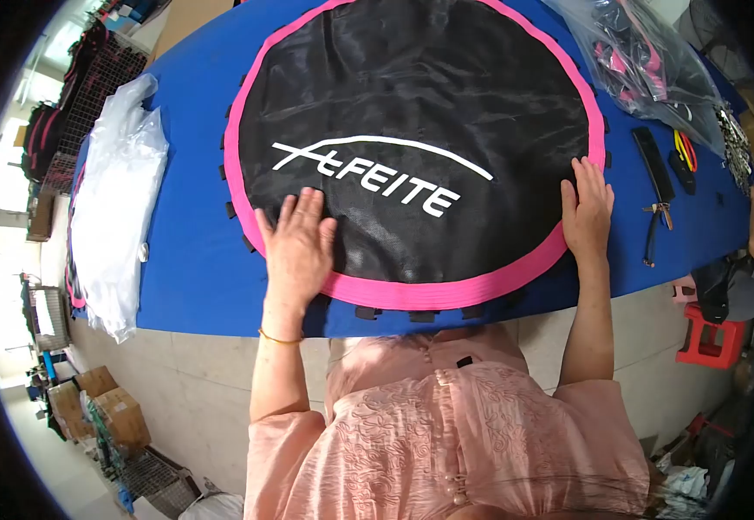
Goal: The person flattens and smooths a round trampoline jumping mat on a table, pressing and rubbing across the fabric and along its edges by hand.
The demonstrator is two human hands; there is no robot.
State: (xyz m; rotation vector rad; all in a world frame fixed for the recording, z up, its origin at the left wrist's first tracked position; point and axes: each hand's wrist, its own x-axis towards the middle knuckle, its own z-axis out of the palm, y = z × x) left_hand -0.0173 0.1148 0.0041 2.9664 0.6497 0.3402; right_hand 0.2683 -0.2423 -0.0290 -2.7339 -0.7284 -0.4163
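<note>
A round black mat (412, 95) with a pink border and white lettering lies flat on the blue table (186, 208). Small black tabs stick out around its rim. My left hand (297, 247) rests palm down on the mat's lower left edge, fingers spread over the black fabric and the pink border. On the right edge, my right hand (587, 208) lies over the pink border with its fingers stretched out. Neither hand grips anything.
Clear plastic bags (121, 199) lie on the table's left side. At the back right is a plastic bag with pink items (633, 65). Right of the mat are a black strip (652, 165) and pliers (652, 234). A red stool (711, 338) stands on the floor.
</note>
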